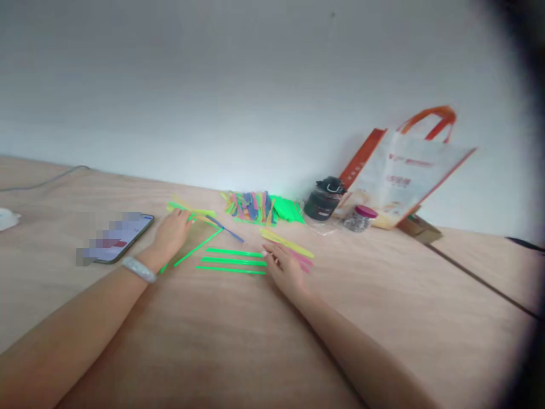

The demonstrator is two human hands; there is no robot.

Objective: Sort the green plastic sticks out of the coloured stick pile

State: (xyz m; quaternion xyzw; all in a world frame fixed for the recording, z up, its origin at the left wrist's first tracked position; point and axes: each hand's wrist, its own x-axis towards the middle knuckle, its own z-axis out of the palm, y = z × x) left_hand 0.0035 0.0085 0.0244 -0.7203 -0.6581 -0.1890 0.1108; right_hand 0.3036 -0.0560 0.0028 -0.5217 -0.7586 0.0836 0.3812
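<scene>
My left hand (174, 232) is closed at the left, its fingertips around a thin green stick that shows on both sides of the hand. Yellow sticks (206, 212) lie loosely at those fingers, near a crossed blue stick (232, 233). A slanted green stick (198, 247) lies to the right of the hand. Several green sticks (232, 261) lie side by side in the middle. My right hand (287, 271) rests at their right ends, fingers slightly bent and apart, with nothing visibly gripped. Yellow strips (289, 243) and pink strips (303, 260) lie just beyond it, partly hidden.
Behind lies a pile of coloured strips (251, 207) with a bright green bundle (287, 209). A black bottle (322, 201), a jar with a dark red lid (360, 218) and a white-and-orange bag (404, 176) stand right. A phone (119, 241) lies left.
</scene>
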